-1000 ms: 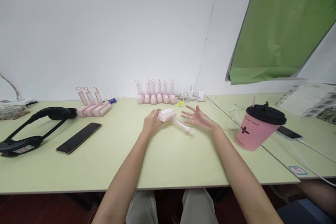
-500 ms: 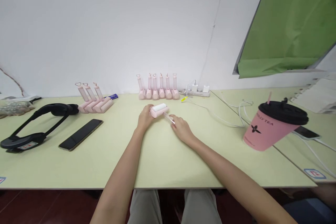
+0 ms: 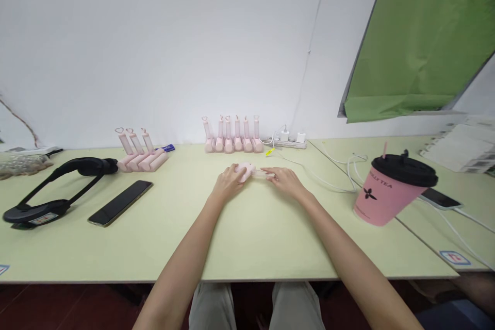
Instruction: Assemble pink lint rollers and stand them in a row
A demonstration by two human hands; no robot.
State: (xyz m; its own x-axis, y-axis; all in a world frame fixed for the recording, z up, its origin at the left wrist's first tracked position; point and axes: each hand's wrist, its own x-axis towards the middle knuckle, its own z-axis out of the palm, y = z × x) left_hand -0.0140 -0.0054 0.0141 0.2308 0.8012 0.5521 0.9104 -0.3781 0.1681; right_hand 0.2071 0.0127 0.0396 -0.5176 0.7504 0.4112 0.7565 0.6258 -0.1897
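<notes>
Over the middle of the table, my left hand [image 3: 229, 182] is closed around the pink head of a small lint roller [image 3: 245, 171]. The roller's clear stick-like handle [image 3: 262, 174] points to the right. At its far end, the fingers of my right hand [image 3: 285, 180] pinch the handle. My left fingers cover part of the head. Several matching pink lint rollers [image 3: 229, 144] stand in a row by the wall, handles up with heart-shaped loops. Three more [image 3: 142, 160] stand at the left.
A black phone [image 3: 120, 203] and a black headband-like device [image 3: 58, 191] lie on the left. To the right stands a pink lidded cup [image 3: 381, 193]. A power strip [image 3: 288, 143] with white chargers and cables sits by the wall. Another phone [image 3: 441, 198] lies behind the cup.
The lint roller has turned, so its handle now points right and its white roll no longer shows. My left hand has moved further over the head; my right hand has shifted right along with the handle.
</notes>
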